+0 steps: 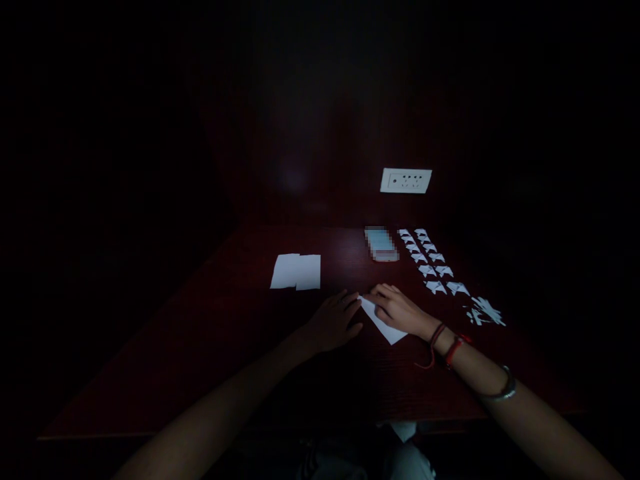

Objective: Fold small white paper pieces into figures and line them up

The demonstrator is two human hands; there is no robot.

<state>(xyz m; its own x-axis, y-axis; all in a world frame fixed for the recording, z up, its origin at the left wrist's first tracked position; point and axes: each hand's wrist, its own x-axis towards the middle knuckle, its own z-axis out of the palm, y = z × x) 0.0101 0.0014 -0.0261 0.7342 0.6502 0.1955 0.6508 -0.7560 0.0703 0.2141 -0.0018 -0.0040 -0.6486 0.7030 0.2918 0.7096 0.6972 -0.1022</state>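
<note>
A white sheet of paper (385, 325) lies on the dark red table (225, 347), turned so a corner points toward me. My left hand (333, 321) rests flat at its left edge, fingers stretched out. My right hand (400, 310) lies on top of the paper, fingers extended and pressing it down. Red cords and a metal bangle circle my right wrist. Neither hand grips anything.
Two white sheets (297, 271) lie to the left. Several small folded paper figures (430, 263) stand in two rows at the right, with a loose heap (485, 312) nearer me. A phone (381, 243) lies behind the hands. A wall socket plate (406, 180) sits beyond the table. The room is very dark.
</note>
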